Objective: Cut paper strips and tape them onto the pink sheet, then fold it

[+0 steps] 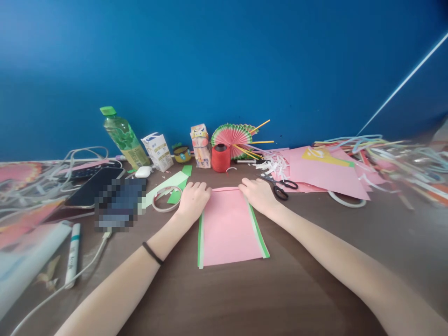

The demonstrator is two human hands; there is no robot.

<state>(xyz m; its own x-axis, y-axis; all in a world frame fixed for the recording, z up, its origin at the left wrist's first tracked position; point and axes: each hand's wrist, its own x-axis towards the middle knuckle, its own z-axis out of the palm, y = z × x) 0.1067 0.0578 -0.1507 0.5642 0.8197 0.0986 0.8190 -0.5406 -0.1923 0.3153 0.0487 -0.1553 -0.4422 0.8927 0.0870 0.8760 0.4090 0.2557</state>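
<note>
A pink sheet of paper (229,228) with green and pale strips along its left and right edges lies on the dark table in front of me. Its far edge has a narrow fold (226,189). My left hand (194,198) is closed on the far left corner, and my right hand (257,193) is closed on the far right corner. The fingertips are partly hidden. A roll of tape (154,201) lies just left of my left hand. Black-handled scissors (281,192) rest beside my right hand.
Along the blue wall stand a green-capped bottle (123,140), a carton (157,151), a red thread spool (221,159) and a pleated paper fan (231,135). More pink paper (322,175) lies right. Phones, a marker (73,256) and a white cable (87,263) are left.
</note>
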